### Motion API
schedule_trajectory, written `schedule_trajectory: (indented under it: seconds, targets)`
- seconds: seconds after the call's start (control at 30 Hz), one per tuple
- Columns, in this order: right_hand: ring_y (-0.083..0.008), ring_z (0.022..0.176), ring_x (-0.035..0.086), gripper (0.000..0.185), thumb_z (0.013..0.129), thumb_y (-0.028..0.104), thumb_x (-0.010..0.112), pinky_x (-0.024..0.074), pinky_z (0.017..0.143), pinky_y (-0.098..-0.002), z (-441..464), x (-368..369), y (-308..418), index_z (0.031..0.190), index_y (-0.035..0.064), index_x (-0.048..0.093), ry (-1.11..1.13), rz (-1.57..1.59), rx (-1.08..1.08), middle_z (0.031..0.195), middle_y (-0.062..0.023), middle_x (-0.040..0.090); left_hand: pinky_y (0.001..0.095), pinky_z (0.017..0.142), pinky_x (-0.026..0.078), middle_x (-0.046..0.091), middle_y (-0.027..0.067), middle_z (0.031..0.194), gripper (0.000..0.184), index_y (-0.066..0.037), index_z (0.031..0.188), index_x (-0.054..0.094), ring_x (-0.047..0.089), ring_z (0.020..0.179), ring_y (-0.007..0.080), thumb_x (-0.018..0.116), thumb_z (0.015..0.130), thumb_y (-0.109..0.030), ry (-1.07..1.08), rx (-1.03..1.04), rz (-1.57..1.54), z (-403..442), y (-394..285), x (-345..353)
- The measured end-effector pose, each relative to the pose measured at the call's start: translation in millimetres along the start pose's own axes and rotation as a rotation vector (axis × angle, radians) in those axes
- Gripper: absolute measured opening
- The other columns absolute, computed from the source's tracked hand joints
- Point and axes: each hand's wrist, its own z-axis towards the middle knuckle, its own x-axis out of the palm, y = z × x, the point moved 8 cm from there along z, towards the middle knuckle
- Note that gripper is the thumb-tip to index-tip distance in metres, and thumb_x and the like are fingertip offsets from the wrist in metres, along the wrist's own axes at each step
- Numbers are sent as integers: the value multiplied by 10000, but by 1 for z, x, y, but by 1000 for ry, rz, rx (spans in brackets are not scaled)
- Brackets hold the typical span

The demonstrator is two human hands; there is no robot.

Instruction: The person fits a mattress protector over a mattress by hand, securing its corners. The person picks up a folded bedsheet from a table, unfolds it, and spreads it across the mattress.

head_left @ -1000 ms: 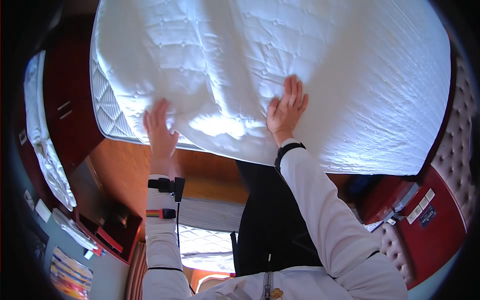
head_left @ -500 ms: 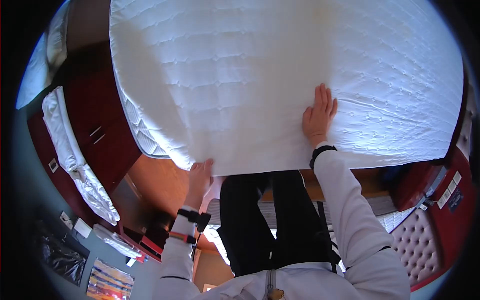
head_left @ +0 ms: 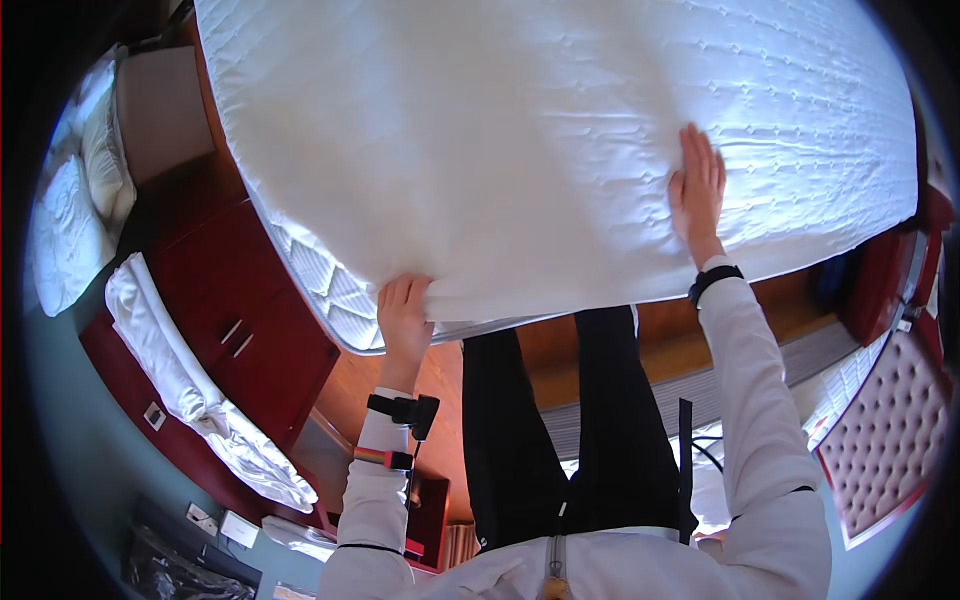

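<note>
A white quilted mattress pad (head_left: 480,180) is spread over a bed mattress (head_left: 318,285), whose quilted corner and grey piping show beyond the pad at the lower left. My left hand (head_left: 404,322) is at the pad's near edge, close to that corner, with its fingers curled over the fabric; the thumb is mostly hidden. Farther right, my right hand (head_left: 698,195) lies flat on the pad, fingers stretched out and holding nothing. Soft wrinkles run across the pad around it.
To the left stands a dark red cabinet (head_left: 270,300) with folded white bedding (head_left: 200,390) along it. White pillows (head_left: 75,230) are at the far left. A tufted pink headboard (head_left: 890,430) shows at lower right. Wooden floor (head_left: 445,400) lies below the bed's edge.
My right hand has slid right and farther up the pad. My left hand has moved slightly up along with the near edge, and more of the mattress corner shows. The view has shifted.
</note>
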Motion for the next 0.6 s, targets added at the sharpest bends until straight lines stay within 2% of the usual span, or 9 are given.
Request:
schedule_trajectory:
  seconds: [0.07, 0.1, 0.13, 0.17, 0.23, 0.3, 0.4, 0.5, 0.6]
  targets:
    - [-266, 1375, 192, 652, 840, 296, 478, 102, 1114, -468, -15, 3, 29, 1419, 84, 262, -64, 80, 72, 1469, -113, 261, 409, 777, 429, 557, 107, 894, 384, -55, 912, 555, 539, 864, 321, 618, 544, 35, 45, 27, -45, -6, 5, -14]
    - [-275, 1379, 182, 684, 833, 322, 499, 94, 1113, -483, -25, 5, 46, 1424, 84, 250, -97, 118, 112, 1474, -124, 248, 407, 772, 430, 556, 103, 884, 378, -56, 901, 552, 539, 857, 318, 620, 540, 33, 48, 50, -67, -14, 7, -17]
    - [-295, 1388, 150, 787, 794, 360, 567, 63, 1099, -534, -42, 22, 77, 1435, 70, 214, 59, 144, 59, 1484, -152, 216, 406, 767, 431, 554, 100, 874, 373, -58, 890, 548, 539, 850, 315, 623, 536, 30, 48, 78, -90, -23, 9, -21]
    - [-289, 1393, 136, 844, 766, 411, 603, 32, 1093, -557, -52, 26, 125, 1440, 87, 212, 319, 184, -37, 1488, -144, 209, 405, 763, 432, 553, 96, 864, 367, -59, 879, 545, 539, 843, 312, 626, 532, 27, 51, 105, -113, -30, 9, -24]
    - [-289, 1391, 146, 882, 720, 526, 633, 34, 1093, -565, -84, 24, 229, 1423, 124, 281, 575, 335, -335, 1484, -142, 220, 401, 744, 433, 547, 89, 840, 357, -64, 864, 539, 538, 829, 305, 611, 527, 27, 38, 168, -165, -33, 3, -39]
    - [-298, 1384, 168, 881, 706, 556, 637, 62, 1087, -576, -102, 15, 303, 1399, 110, 327, 547, 465, -426, 1478, -169, 215, 398, 742, 435, 548, 85, 840, 343, -66, 855, 538, 542, 837, 298, 605, 531, 24, 96, 200, -208, -38, 6, -40]
    - [-308, 1375, 182, 855, 708, 528, 651, 98, 1082, -577, -101, 13, 368, 1381, 98, 345, 605, 550, -493, 1461, -200, 225, 389, 737, 431, 564, 84, 821, 313, -55, 845, 556, 552, 840, 300, 576, 550, 47, 100, 207, -279, -52, 20, -47]
    - [-325, 1250, 398, 663, 744, 413, 648, 298, 1025, -511, -105, 19, 411, 1272, 58, 462, 568, 423, -561, 1366, -228, 359, 394, 757, 426, 565, 104, 848, 308, -39, 876, 557, 546, 859, 319, 564, 584, 59, 76, 224, -338, -60, 43, -57]
    - [-305, 1037, 561, 460, 721, 245, 657, 443, 882, -424, -113, 78, 423, 1141, 78, 568, 787, 417, -370, 1158, -173, 562, 416, 801, 415, 538, 150, 943, 335, -21, 963, 527, 524, 908, 343, 581, 638, 41, -40, 157, -367, -65, 74, -66]
